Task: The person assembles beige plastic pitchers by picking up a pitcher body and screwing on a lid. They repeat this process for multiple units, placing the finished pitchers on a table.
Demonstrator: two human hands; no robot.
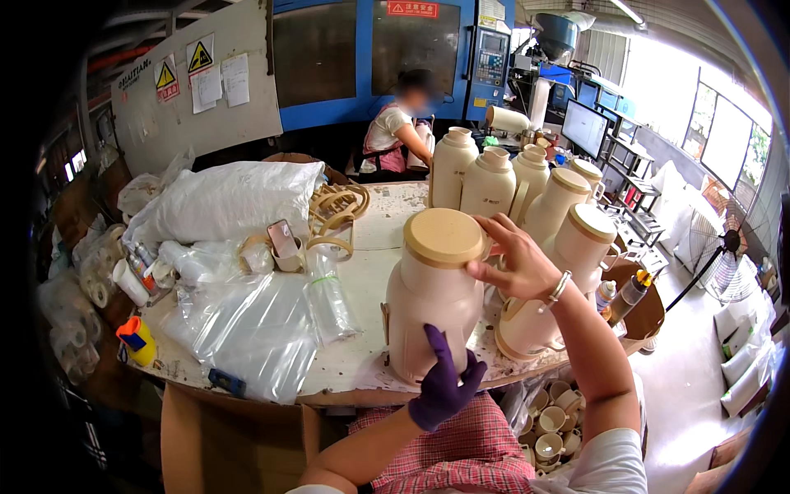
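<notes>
A cream thermos jug (pixel 432 309) with a flat tan lid (pixel 444 235) is between my hands at the table's near edge. My left hand (pixel 444 383), in a purple glove, presses against its lower front, with the thumb pointing up along the body. My bare right hand (pixel 522 262), a bracelet at its wrist, grips the right side of the lid, thumb in front and fingers behind. To the right stand similar jugs: some with tan lids (pixel 568 181), others with open necks (pixel 490 185). I cannot tell whether the held jug's base rests on the table.
Clear plastic bags (pixel 247 329), a white sack (pixel 226 198), tan handle rings (pixel 341 206) and a phone (pixel 282 239) lie left on the table (pixel 387 218). Below are a cardboard box (pixel 234 445) and a bag of cups (pixel 551 420). A person (pixel 403 132) sits across. A fan (pixel 728 243) stands right.
</notes>
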